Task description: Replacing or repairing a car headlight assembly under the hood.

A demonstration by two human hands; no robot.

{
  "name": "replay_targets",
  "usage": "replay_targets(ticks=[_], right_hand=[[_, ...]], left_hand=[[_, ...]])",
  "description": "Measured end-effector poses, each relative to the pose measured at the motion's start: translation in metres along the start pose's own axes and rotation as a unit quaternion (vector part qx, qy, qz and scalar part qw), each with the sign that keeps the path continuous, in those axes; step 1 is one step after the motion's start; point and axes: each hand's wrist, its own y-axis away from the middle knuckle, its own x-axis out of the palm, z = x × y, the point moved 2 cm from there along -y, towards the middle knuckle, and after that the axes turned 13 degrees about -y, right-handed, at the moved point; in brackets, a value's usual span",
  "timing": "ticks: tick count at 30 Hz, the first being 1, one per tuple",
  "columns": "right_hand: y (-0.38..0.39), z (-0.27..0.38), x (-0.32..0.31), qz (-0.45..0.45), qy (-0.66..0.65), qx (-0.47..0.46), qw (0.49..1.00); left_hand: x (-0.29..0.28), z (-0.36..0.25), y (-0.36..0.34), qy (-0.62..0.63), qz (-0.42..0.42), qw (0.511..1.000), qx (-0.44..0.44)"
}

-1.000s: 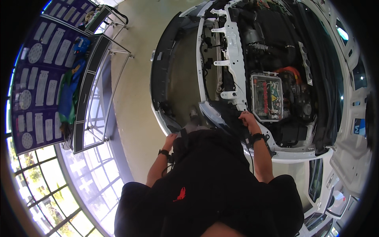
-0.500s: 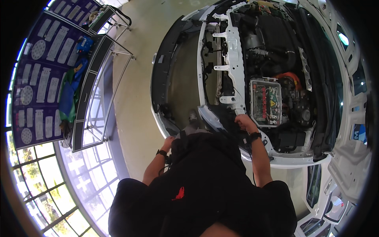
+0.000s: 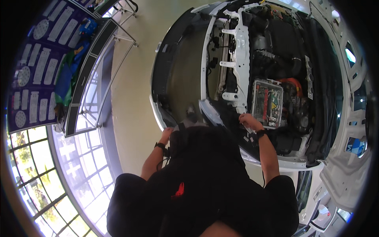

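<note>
My right hand (image 3: 247, 119) is closed at the near end of the white front crossmember (image 3: 239, 67), just left of an engine-bay box (image 3: 258, 104) with a transparent cover, red parts and a yellow warning triangle inside; what its fingers hold is too small to make out. A dark panel with a pale edge (image 3: 211, 114) lies just left of that hand. My left hand (image 3: 166, 132) hangs beside my hip at the near end of the dark front bumper (image 3: 170, 43); its fingers are too small to read.
A white car with raised bonnet (image 3: 335, 177) fills the right side, its engine bay (image 3: 276, 43) exposed. At left stands a wheeled metal bench (image 3: 89, 59) with purple boards, green and blue cloth (image 3: 69, 75) and a blue item (image 3: 87, 27), before tall windows (image 3: 35, 166).
The view has shifted, so the bench sits higher in it and the engine bay slightly right. My right hand stays closed at the crossmember's end; my left hand remains by my hip.
</note>
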Motion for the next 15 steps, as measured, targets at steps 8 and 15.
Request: replay_targets(ticks=[8, 15], right_hand=[[0.001, -0.012, 0.0, -0.016, -0.123, -0.01, 0.992], [0.002, -0.017, 0.001, -0.029, -0.125, -0.017, 0.992]], left_hand=[[0.004, 0.003, 0.01, 0.037, -0.011, 0.999, 0.02], [0.006, 0.015, 0.004, 0.031, -0.011, 0.999, 0.021]])
